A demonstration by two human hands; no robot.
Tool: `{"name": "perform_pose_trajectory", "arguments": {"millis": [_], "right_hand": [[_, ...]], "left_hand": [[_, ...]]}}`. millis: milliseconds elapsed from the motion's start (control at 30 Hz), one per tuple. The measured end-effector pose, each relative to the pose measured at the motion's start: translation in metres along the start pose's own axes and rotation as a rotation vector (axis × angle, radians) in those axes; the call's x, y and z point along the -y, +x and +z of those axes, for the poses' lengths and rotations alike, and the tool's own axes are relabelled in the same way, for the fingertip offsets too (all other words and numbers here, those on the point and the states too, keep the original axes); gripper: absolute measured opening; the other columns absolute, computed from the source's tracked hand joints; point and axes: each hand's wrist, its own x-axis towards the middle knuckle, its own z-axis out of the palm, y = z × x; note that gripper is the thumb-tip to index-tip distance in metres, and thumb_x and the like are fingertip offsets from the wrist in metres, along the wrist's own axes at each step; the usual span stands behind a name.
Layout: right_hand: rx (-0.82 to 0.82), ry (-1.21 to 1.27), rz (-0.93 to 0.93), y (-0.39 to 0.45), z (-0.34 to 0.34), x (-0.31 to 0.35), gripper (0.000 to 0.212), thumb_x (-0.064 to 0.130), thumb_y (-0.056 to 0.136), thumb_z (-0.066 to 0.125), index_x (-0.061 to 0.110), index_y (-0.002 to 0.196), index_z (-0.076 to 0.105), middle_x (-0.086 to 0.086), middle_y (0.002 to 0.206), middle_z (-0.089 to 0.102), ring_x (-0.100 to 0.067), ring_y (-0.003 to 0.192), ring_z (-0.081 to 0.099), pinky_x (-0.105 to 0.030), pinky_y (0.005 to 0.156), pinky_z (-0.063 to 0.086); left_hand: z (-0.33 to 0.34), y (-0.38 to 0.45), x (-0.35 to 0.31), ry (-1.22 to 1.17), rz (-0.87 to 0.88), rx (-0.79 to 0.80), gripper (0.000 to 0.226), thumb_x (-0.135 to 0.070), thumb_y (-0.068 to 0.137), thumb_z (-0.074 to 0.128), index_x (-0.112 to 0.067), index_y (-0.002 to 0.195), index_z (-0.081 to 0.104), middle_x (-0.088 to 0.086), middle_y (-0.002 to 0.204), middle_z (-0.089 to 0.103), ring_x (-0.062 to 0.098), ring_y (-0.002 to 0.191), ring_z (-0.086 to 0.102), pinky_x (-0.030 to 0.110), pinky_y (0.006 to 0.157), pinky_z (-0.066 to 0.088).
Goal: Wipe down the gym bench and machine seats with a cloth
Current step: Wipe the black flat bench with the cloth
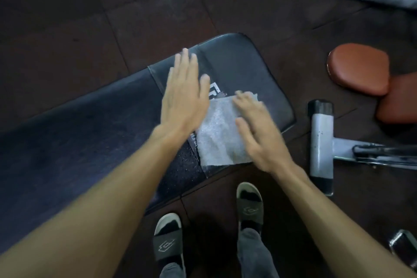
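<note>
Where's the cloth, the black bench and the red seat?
cloth (220, 140), head view, middle of the white cloth.
black bench (246, 67), head view, bare far end.
red seat (358, 69), head view, pad top.

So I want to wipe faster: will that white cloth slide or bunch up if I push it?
The cloth looks thin and lies flat, so it is probably floppy and light. On the smooth bench pad it should slide, but may bunch unless pressed flat.
</note>
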Motion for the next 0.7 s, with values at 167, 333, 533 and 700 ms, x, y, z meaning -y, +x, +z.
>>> {"name": "perform_pose_trajectory", "arguments": {"millis": [167, 333, 533, 700], "right_hand": [[-0.194, 0.162, 0.524, 0.014, -0.052, -0.059, 0.049, 0.024, 0.110, 0.038, 0.015, 0.159, 0.034, 0.003, 0.166, 0.032, -0.006, 0.153, 0.024, -0.028, 0.127, 0.015], [-0.016, 0.345, 0.477, 0.011, -0.057, -0.088, 0.048, 0.026, 0.112, 0.032, 0.023, 0.160, 0.029, 0.019, 0.163, 0.026, 0.008, 0.151, 0.014, -0.016, 0.123, 0.011], [0.000, 0.315, 0.383, 0.018, -0.062, -0.105, 0.047, 0.023, 0.111, 0.036, 0.019, 0.158, 0.036, 0.021, 0.157, 0.030, 0.007, 0.151, 0.015, -0.014, 0.120, 0.012], [0.043, -0.064, 0.078, 0.045, -0.050, -0.099, 0.058, 0.024, 0.108, 0.033, 0.012, 0.162, 0.019, 0.002, 0.170, 0.017, -0.006, 0.157, 0.006, -0.035, 0.129, 0.011]], "left_hand": [[0.088, -0.053, -0.044, 0.403, 0.154, 0.066, 0.073, -0.047, 0.107, 0.021, 0.000, 0.162, 0.009, 0.018, 0.172, 0.001, 0.029, 0.160, -0.002, 0.048, 0.130, 0.005], [0.125, 0.005, -0.079, 0.471, 0.063, -0.014, 0.072, -0.043, 0.108, 0.023, 0.002, 0.162, 0.008, 0.020, 0.171, 0.004, 0.030, 0.160, 0.001, 0.051, 0.129, 0.007], [0.130, 0.075, -0.092, 0.454, -0.069, -0.095, 0.072, -0.044, 0.107, 0.020, 0.000, 0.162, 0.009, 0.018, 0.172, 0.006, 0.029, 0.160, 0.003, 0.049, 0.130, 0.006], [0.103, 0.079, -0.061, 0.403, -0.225, -0.164, 0.071, -0.046, 0.109, 0.016, -0.002, 0.163, 0.007, 0.017, 0.172, 0.004, 0.027, 0.160, 0.003, 0.047, 0.130, 0.006]]}}
